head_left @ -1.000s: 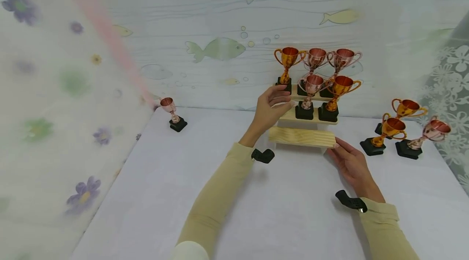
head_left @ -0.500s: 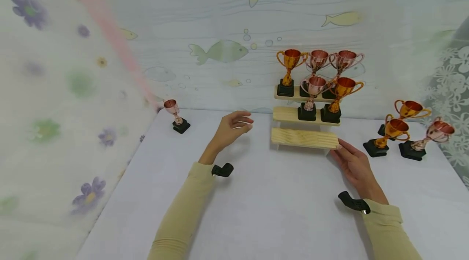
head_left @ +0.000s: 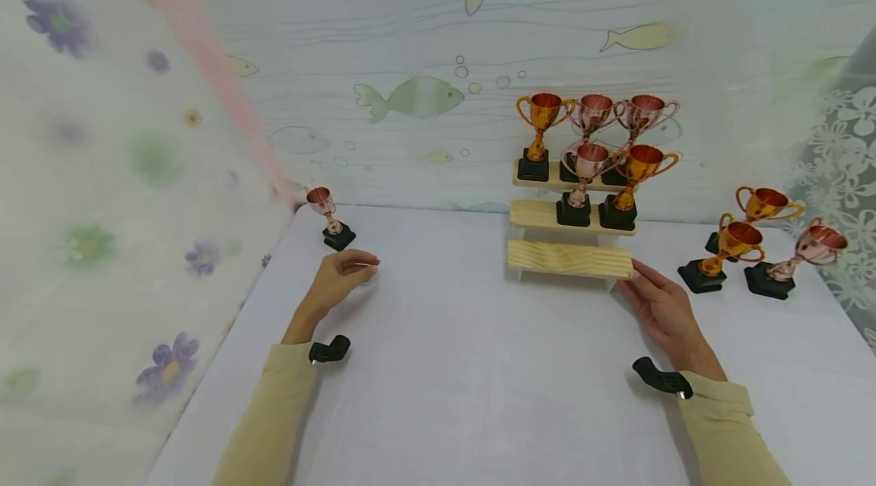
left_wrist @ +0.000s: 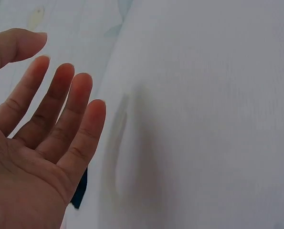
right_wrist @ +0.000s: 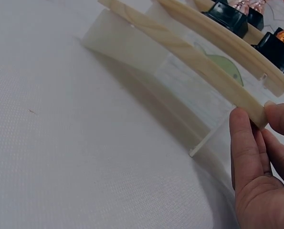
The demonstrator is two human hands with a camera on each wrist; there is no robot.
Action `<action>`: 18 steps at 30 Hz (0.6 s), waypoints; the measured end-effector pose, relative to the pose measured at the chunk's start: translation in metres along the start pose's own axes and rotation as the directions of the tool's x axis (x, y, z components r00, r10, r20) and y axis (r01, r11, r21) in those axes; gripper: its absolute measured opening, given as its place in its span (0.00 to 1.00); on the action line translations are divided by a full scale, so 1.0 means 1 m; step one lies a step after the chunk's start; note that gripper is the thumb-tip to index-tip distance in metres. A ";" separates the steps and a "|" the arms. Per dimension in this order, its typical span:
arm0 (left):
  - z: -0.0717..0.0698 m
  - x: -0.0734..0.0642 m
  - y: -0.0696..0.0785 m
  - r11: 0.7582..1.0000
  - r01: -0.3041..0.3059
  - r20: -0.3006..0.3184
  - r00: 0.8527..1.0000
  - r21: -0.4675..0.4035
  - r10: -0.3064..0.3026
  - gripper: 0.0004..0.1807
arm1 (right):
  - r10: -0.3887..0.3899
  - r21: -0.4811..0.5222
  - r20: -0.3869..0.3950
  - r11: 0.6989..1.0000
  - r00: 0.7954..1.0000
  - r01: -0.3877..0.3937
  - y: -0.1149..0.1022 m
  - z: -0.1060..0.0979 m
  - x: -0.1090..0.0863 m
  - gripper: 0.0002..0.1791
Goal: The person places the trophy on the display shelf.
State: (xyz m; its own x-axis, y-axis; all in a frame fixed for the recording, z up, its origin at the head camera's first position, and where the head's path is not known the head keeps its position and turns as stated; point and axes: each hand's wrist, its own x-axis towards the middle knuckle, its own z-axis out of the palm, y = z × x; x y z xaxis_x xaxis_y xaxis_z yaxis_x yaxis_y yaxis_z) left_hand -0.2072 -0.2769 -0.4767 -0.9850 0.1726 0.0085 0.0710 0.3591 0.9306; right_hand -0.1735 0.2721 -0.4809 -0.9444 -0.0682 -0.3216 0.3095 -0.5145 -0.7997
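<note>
In the head view my left hand (head_left: 333, 287) hovers over the table just in front of a small rose-gold trophy cup (head_left: 320, 201) on a black base. Its fingers are relaxed and hold nothing; the left wrist view shows the bare palm (left_wrist: 27, 176). My right hand (head_left: 662, 311) pinches the right end of the lowest wooden step (head_left: 568, 258) of a tiered display stand, thumb on top and fingers beneath. Three trophies stand on the top step, led at the left by a gold one (head_left: 544, 112). The middle step (head_left: 534, 214) bears a rose-gold trophy (head_left: 590, 160) and a gold trophy (head_left: 643, 161).
Right of the stand are two gold trophies, the nearer one (head_left: 737, 240) overlapping the other (head_left: 765, 203), and a rose-gold trophy (head_left: 819, 243). A white cloth (head_left: 479, 379) covers the table. Fish-printed curtain (head_left: 383, 30) hangs behind, a flowered one (head_left: 123, 243) at the left.
My left hand has left the gold trophy on the top step and moved far left across the table to the lone rose-gold trophy. The right hand stays on the lowest step.
</note>
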 end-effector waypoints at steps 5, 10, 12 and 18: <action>-0.036 -0.013 -0.022 0.997 0.067 -0.045 0.997 -0.041 -0.069 0.18 | -0.005 0.003 0.005 1.000 1.000 0.005 0.000 0.000 0.000 0.49; -0.059 -0.016 -0.034 0.988 0.088 -0.152 0.983 -0.124 -0.106 0.24 | -0.009 0.019 0.015 1.000 1.000 0.008 0.000 0.001 -0.001 0.48; -0.063 -0.014 -0.034 0.984 0.077 -0.203 0.973 -0.160 -0.109 0.26 | -0.007 0.030 0.017 1.000 1.000 0.007 0.000 0.001 -0.001 0.48; -0.073 -0.004 -0.014 0.982 0.031 -0.365 0.926 -0.184 -0.097 0.28 | -0.015 0.022 0.020 1.000 1.000 0.015 0.001 0.000 0.000 0.48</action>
State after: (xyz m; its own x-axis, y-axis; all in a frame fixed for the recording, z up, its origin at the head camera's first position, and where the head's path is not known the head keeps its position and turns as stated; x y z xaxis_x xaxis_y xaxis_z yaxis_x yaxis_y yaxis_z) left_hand -0.2157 -0.3490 -0.4628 -0.9764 -0.2099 0.0507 0.0102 0.1896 0.9818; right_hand -0.1729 0.2714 -0.4811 -0.9511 -0.0771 -0.2991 0.2927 -0.5339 -0.7932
